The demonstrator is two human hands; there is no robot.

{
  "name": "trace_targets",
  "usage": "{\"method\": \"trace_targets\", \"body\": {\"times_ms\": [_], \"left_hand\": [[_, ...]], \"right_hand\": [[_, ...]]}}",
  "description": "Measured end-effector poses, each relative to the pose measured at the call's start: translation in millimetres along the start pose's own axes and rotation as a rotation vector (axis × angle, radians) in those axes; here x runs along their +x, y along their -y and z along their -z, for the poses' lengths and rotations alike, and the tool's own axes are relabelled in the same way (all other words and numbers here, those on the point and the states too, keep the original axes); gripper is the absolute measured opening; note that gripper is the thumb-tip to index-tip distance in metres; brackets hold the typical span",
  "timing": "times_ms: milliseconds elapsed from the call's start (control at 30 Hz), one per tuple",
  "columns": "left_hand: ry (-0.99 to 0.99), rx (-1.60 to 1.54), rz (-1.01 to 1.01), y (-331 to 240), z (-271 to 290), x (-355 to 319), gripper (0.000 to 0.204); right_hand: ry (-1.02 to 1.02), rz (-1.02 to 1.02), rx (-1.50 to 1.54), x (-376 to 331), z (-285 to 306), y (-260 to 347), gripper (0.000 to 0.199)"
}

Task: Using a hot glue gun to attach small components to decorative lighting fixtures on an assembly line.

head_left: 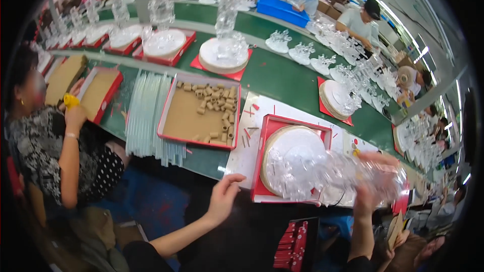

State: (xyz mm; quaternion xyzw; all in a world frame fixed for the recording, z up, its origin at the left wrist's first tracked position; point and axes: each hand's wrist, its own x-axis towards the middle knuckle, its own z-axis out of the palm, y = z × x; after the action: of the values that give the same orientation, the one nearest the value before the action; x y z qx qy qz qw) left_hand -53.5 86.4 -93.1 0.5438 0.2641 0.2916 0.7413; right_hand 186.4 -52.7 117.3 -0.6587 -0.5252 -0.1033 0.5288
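My right hand [367,191] is wrapped round a tall stack of clear plastic pieces [343,168], tilted sideways and smeared by motion. The stack's left end is over a pile of round white discs [287,153] with clear plastic parts on top. That pile sits in a red-edged box [258,176] on the white work surface. To the left of the box, my left hand [225,199] hangs at the table edge, fingers loosely bent and apart, with nothing in it.
Left of the box are a tray [189,121] with several short cardboard tubes and a bundle of clear tubes [147,116]. Beyond runs a green conveyor [272,73] carrying disc piles [224,55]. A co-worker [65,141] with a yellow tool sits at left; others work across.
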Motion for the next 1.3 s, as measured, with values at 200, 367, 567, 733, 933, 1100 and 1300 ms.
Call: {"method": "trace_targets", "body": {"times_ms": [200,367,567,733,933,1100,1300], "left_hand": [[0.248,-0.826,0.659,-21.5,-31.2,-6.7,0.078],[0.104,-0.377,0.131,-20.2,-66.4,-0.3,0.028],[0.095,-0.546,0.345,-38.0,-61.4,-10.0,0.043],[0.118,-0.697,0.485,-46.1,-61.6,-16.9,0.057],[0.145,-0.881,0.686,-59.4,-62.6,-37.8,0.073],[0.252,-1.035,0.864,-68.1,-63.3,-30.2,0.087],[0.459,-1.026,0.466,-59.6,-24.3,-39.9,0.086]], "right_hand": [[-0.509,-0.118,0.085,-19.0,14.6,73.0,0.089],[0.183,0.121,0.531,-31.2,41.7,76.5,0.082],[0.259,0.067,0.539,-53.6,97.7,115.6,0.049],[0.014,0.363,0.547,-63.3,59.7,95.0,0.081],[0.614,-0.016,0.684,-50.6,173.5,4.9,0.084],[-0.405,-0.240,0.291,-20.5,50.4,9.0,0.079],[-0.332,-0.082,-0.030,20.1,46.4,-23.6,0.068]]}}
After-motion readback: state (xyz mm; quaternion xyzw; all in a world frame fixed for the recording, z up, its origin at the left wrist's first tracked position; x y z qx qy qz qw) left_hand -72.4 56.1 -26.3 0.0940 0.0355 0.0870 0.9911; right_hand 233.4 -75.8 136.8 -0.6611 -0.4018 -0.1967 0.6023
